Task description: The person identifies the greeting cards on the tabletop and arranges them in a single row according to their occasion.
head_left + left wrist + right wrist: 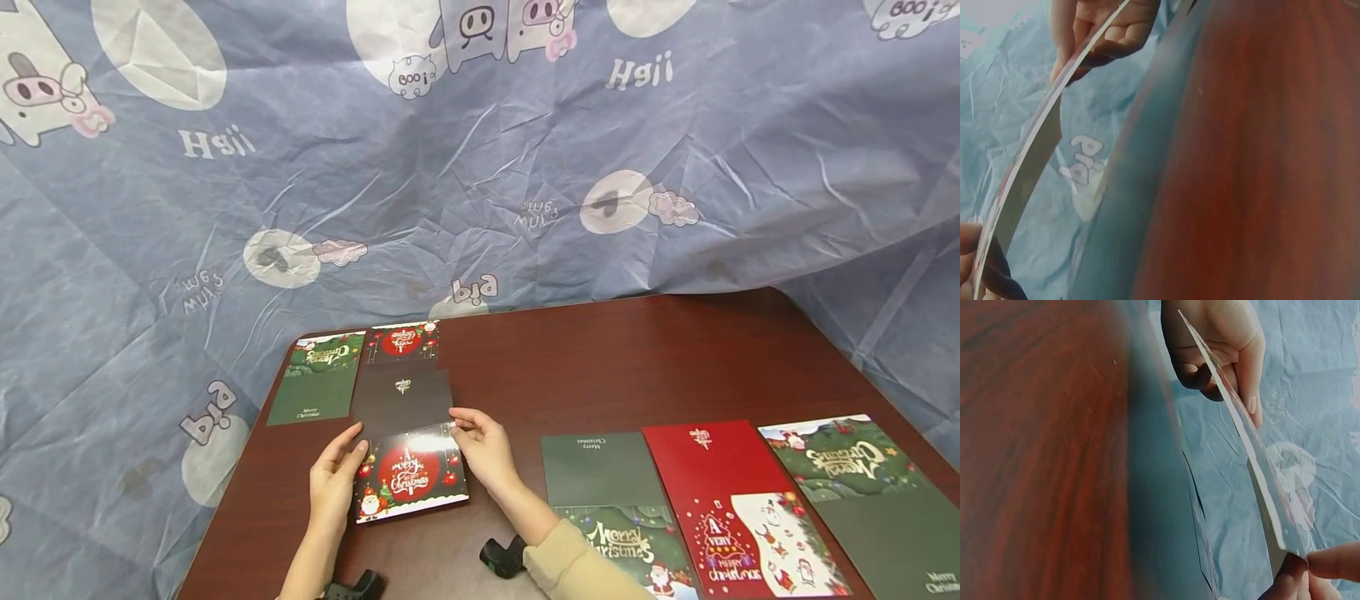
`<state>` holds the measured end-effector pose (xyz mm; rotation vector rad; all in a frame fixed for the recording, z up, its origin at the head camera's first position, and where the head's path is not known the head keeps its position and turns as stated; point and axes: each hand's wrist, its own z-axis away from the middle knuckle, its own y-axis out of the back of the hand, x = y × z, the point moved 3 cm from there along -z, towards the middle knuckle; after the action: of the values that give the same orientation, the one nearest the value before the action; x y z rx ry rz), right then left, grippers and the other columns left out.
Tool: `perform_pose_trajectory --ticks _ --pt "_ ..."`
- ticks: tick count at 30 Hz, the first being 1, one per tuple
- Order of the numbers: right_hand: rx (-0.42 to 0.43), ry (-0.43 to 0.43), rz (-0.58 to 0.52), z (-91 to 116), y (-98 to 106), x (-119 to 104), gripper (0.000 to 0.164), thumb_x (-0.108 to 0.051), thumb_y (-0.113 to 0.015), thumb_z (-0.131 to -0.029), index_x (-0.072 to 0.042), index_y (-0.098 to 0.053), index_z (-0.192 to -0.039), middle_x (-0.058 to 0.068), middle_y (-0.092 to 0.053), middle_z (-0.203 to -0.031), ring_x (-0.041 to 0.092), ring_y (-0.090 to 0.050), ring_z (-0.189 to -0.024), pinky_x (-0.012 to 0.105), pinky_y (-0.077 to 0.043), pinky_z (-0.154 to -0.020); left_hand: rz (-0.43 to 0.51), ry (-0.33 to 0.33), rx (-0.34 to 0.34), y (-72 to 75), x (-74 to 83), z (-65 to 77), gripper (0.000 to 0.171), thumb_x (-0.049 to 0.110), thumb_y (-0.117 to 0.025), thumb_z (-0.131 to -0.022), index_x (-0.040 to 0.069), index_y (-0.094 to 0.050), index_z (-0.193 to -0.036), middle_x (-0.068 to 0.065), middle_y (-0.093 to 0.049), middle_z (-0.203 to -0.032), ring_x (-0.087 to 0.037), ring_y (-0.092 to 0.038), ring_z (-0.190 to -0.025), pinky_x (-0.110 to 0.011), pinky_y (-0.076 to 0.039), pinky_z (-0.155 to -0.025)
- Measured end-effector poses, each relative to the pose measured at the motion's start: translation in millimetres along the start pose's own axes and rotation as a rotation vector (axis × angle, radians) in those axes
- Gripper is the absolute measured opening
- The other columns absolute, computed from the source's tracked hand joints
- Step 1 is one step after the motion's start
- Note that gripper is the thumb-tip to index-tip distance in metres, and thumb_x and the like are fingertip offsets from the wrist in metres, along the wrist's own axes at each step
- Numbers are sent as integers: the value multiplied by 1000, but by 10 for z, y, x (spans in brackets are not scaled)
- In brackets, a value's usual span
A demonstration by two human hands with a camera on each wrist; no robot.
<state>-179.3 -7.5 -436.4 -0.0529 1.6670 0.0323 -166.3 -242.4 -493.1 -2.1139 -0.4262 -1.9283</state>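
Observation:
An unfolded Christmas card (412, 473), with a dark panel and a panel bearing a red circle and white lettering, is between my two hands. My left hand (333, 479) pinches its left edge near the fold, thumb on the printed side. At the opposite edge my right hand (483, 446) pinches the card with thumb and fingers. Edge-on in the left wrist view, the card (1029, 139) bows slightly and stands off the tabletop. The right wrist view shows the card (1244, 434) raised too, fingers gripping it at both ends.
Farther left on the brown table (570, 367) lie a green card (315, 392) and a dark card with a red circle (405, 340). To the right are a green card (600, 471), a red card (712, 475) and another green card (870, 500). A blue printed cloth (450, 183) hangs behind.

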Motion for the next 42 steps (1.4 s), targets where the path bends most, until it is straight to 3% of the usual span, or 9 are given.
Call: perform_pose_trajectory --ticks 6,13,18,21,27,31,42 --pt "17 -23 -23 -45 87 -10 29 7 -58 -86 11 -59 -114 28 -61 -104 33 -59 -91 16 -46 -69 26 -12 9 -138 67 -41 34 10 -67 -88 -2 -61 -119 5 -65 -90 -5 -52 -67 -18 -45 -58" --pt "12 -64 -17 -139 189 59 31 1 -59 -87 5 -59 -118 22 -62 -105 28 -59 -95 31 -49 -82 27 2 1 -218 68 -59 33 10 -67 -88 1 -63 -119 5 -64 -88 -6 -51 -66 -19 -45 -58" --pt "12 -71 -9 -142 214 -18 31 3 -57 -87 9 -57 -117 27 -62 -102 27 -59 -91 23 -47 -75 27 -1 5 -248 85 -80 32 11 -68 -86 1 -64 -117 5 -64 -84 -6 -50 -65 -19 -44 -58" --pt "6 -86 -22 -190 225 62 31 3 -58 -86 9 -57 -117 26 -62 -101 23 -58 -87 21 -45 -71 30 -1 2 -276 103 -94 32 9 -68 -87 -2 -63 -117 6 -65 -89 -5 -53 -68 -17 -45 -60" --pt "-12 -118 -47 -316 268 282 34 -1 -61 -85 4 -59 -119 20 -64 -102 13 -56 -79 24 -47 -68 45 -2 37 -347 114 -130 30 7 -69 -85 -2 -65 -113 6 -68 -87 -4 -57 -71 -17 -46 -60" --pt "-2 -120 -22 -350 315 294 34 -4 -62 -86 0 -59 -119 16 -65 -103 12 -57 -80 27 -49 -72 43 -22 53 -411 119 -155 29 8 -71 -84 -1 -67 -111 7 -68 -88 -4 -58 -71 -17 -46 -60" --pt "68 -139 -29 -447 508 271 32 -1 -62 -85 0 -61 -117 15 -66 -101 13 -58 -81 27 -48 -69 62 -90 35 -677 185 -195 27 4 -69 -85 -7 -66 -109 -5 -67 -90 -4 -53 -55 -15 -40 -47"
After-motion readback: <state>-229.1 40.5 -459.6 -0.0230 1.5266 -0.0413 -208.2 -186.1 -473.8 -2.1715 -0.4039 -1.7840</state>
